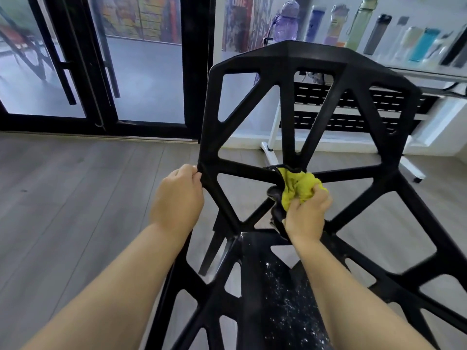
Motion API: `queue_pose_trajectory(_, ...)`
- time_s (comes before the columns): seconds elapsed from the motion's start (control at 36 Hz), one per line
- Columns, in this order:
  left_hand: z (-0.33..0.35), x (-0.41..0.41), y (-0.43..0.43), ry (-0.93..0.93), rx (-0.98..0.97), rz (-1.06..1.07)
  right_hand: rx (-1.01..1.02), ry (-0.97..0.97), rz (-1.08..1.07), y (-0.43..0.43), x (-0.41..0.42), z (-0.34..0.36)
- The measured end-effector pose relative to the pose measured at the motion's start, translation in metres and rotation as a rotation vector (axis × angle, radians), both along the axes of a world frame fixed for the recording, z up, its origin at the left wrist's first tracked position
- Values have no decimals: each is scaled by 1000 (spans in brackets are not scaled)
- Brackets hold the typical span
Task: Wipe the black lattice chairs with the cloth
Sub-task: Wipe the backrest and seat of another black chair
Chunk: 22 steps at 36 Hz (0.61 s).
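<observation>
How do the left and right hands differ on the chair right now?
The left hand grips the chair back's left edge bare, while the right hand holds a bunched yellow cloth. The left hand is at the outer rim; the right hand presses the cloth on the central joint where the bars meet. Both are curled, on the same chair.

We hold both bare arms stretched forward, well apart. Our left forearm (pixel 113 281) slants in from the lower left, and our right forearm (pixel 336 286) rises more steeply from below. Our left hand (pixel 177 195) shows its back to us, wrist straight, fingers curled round the side edge of the chair (pixel 286 109). Our right hand (pixel 307 215) sits slightly lower, its curled fingers and thumb bunching the cloth (pixel 300 185) and pressing it against the chair's middle.
</observation>
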<state>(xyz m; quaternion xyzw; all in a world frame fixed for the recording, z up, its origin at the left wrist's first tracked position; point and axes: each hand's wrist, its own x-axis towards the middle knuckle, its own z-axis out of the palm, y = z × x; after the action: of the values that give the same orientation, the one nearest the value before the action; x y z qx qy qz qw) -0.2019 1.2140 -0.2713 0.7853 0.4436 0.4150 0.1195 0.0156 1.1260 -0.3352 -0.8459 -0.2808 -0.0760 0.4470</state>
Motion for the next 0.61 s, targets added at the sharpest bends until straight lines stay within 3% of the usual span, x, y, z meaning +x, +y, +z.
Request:
queue_pose_trajectory(0.22,0,6,1,-1,-6,24,93,-76,239,13,-31,15)
queue_pose_trajectory(0.44,1,3,1,-42,-48,6,135,-446,710,58,-107,64)
queue_pose_trajectory(0.53,2,0,0,-59,-75,-9,72,-621,779,62,-108,71)
queue_pose_trajectory(0.61,1,-1,0,-51,-49,-25,80,-609,775,60,-105,61)
